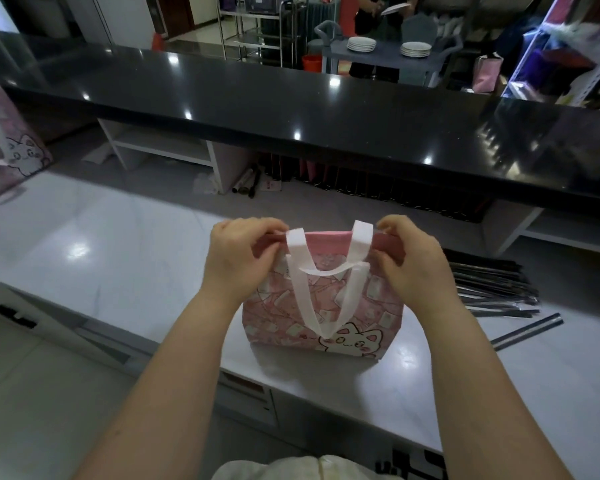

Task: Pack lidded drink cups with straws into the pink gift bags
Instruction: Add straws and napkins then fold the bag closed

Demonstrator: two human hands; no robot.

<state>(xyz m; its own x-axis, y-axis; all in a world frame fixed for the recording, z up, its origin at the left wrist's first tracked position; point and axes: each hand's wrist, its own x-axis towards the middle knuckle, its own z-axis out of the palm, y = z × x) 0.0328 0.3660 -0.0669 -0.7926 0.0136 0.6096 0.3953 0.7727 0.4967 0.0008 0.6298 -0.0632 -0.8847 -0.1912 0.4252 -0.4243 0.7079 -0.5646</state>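
Nearby, a loose pile of dark wrapped straws (489, 285) lies on the white counter (118, 244) just right of the pink bag (323, 317), with one straw (529, 336) lying apart at the front. The bag stands upright near the counter's front edge, its white handle (321, 289) drooping over the cat print. Both hands pinch its top rim: the left hand (239, 258) is closed on the left corner, the right hand (413, 261) on the right corner. A second pink bag (4, 147) sits well apart at the far left. Two stacks of white plates (361, 44) rest on a grey cart beyond the black bar top (291, 98). No cup shows.
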